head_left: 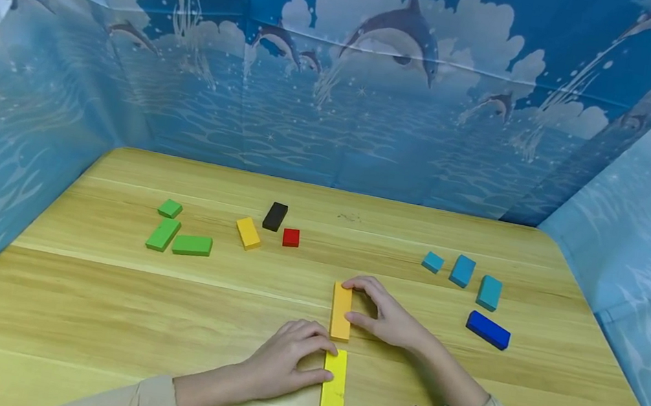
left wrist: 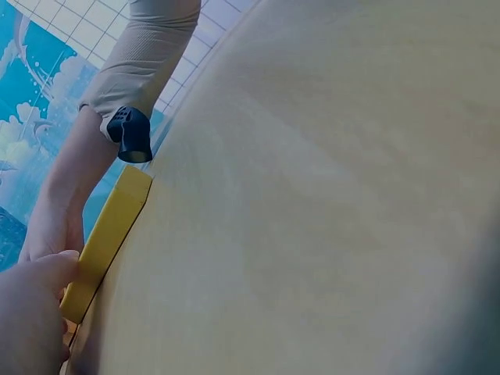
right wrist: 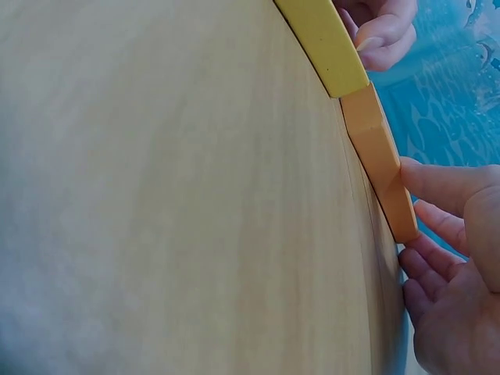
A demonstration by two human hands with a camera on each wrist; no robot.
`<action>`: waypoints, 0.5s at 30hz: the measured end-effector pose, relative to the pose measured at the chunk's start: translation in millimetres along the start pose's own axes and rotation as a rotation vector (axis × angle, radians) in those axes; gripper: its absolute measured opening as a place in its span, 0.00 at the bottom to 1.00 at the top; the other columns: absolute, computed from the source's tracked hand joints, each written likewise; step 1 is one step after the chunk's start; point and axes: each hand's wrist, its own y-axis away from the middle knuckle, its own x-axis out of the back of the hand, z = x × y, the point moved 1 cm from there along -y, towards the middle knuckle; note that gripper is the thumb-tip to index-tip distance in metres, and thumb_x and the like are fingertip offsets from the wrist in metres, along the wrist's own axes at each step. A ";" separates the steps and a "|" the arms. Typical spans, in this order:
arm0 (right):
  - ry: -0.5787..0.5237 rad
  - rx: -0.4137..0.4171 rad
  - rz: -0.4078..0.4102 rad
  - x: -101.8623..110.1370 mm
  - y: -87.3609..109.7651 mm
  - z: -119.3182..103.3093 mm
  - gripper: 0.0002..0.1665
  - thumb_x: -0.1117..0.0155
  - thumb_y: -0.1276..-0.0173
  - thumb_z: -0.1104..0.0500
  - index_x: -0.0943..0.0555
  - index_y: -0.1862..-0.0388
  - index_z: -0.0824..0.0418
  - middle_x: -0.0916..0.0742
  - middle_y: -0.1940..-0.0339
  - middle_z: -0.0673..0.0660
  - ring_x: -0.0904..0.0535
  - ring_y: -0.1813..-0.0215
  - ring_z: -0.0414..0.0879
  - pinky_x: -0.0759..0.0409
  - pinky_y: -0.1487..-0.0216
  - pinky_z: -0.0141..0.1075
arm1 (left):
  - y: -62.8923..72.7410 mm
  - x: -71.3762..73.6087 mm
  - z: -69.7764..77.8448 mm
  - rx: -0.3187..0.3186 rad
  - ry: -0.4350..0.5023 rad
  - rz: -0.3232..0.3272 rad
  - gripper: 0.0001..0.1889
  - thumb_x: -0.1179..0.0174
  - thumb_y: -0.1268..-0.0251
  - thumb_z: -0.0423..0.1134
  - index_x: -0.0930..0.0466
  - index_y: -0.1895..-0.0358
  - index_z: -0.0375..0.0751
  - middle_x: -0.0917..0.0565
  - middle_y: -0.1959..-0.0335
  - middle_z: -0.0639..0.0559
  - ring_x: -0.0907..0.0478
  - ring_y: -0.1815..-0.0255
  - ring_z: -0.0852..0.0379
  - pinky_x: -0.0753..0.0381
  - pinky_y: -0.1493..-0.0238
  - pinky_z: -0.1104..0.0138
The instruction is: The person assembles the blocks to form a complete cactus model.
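A long yellow block (head_left: 333, 398) lies lengthwise near the front of the table. My left hand (head_left: 292, 358) holds its far end, the thumb on its left side and the index finger at the far edge; the left wrist view also shows the thumb against the yellow block (left wrist: 109, 238). Just beyond it lies an orange block (head_left: 340, 313), roughly in line, with a narrow gap between the two. My right hand (head_left: 387, 314) grips the orange block from the right, thumb on its side and index finger at its far end. Both orange block (right wrist: 379, 156) and thumb appear in the right wrist view.
Green blocks (head_left: 163, 234) lie at the left. A smaller yellow-orange block (head_left: 248, 233), a black block (head_left: 275, 217) and a red block (head_left: 291, 238) sit at the back middle. Light blue blocks (head_left: 462, 271) and a dark blue block (head_left: 488, 330) are at the right.
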 end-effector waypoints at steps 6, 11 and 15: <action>-0.009 0.012 -0.011 -0.6 0.3 -1.2 0.26 0.35 0.40 0.55 0.30 0.43 0.57 0.27 0.43 0.54 0.35 0.40 0.50 0.39 0.39 0.51 | -0.9 0.6 0.8 0.046 0.023 -0.008 0.18 0.41 0.42 0.53 0.24 0.52 0.50 0.27 0.52 0.60 0.33 0.49 0.61 0.34 0.45 0.61; -0.001 0.006 -0.031 -0.9 0.7 -1.4 0.26 0.35 0.40 0.54 0.30 0.44 0.57 0.28 0.43 0.53 0.35 0.40 0.49 0.38 0.39 0.50 | -1.8 0.5 1.4 0.089 0.027 -0.004 0.23 0.39 0.44 0.53 0.28 0.48 0.48 0.29 0.50 0.59 0.33 0.47 0.61 0.34 0.45 0.62; -0.001 -0.015 -0.042 -1.2 0.5 -0.9 0.26 0.35 0.40 0.53 0.30 0.44 0.56 0.28 0.44 0.51 0.35 0.41 0.47 0.37 0.39 0.47 | -2.6 0.6 2.1 0.118 -0.002 0.002 0.26 0.39 0.46 0.54 0.30 0.46 0.46 0.29 0.49 0.58 0.34 0.47 0.60 0.35 0.44 0.61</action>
